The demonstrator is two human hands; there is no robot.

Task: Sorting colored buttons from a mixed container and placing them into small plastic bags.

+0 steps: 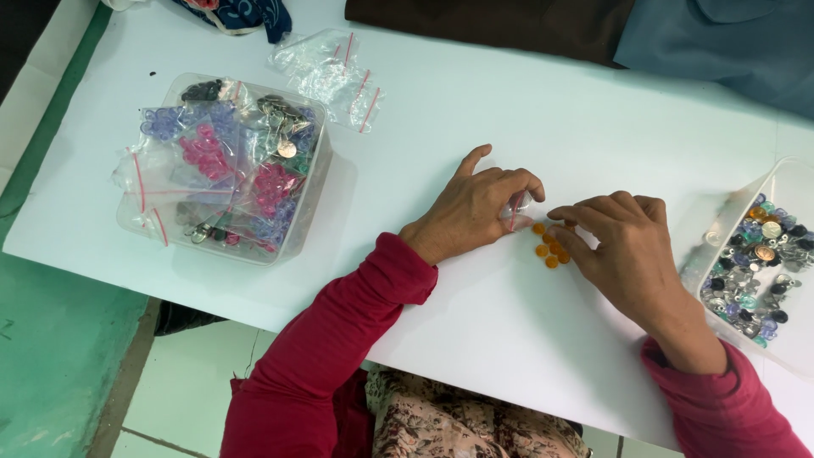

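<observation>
A small clear bag (515, 207) is pinched between the thumb and fingers of the left hand (475, 208), which is curled closed around it and rests on the white tabletop (475, 110). Just beside it, the right hand (623, 246) is laid palm down with its fingers bent inward; its fingertips (566, 214) are set at a small cluster of orange buttons (549, 246) lying on the tabletop between the two hands. Whether one button is already gripped by those fingertips cannot be told, since the fingers cover part of the cluster. Both forearms are covered by red sleeves (339, 339).

At the right edge, near the right wrist, a white tray (784, 182) is seen, filled with mixed buttons (755, 271) (silver, black, blue, teal and a few orange). Well apart to the left, a clear plastic box (309, 216) is placed on the tabletop, packed with small bags of pink, purple and metallic pieces. Behind it, toward the far edge, a few empty clear bags with red strips (331, 72) are scattered. Brown and blue-grey cloth (593, 30) is draped along the far side of the tabletop.
</observation>
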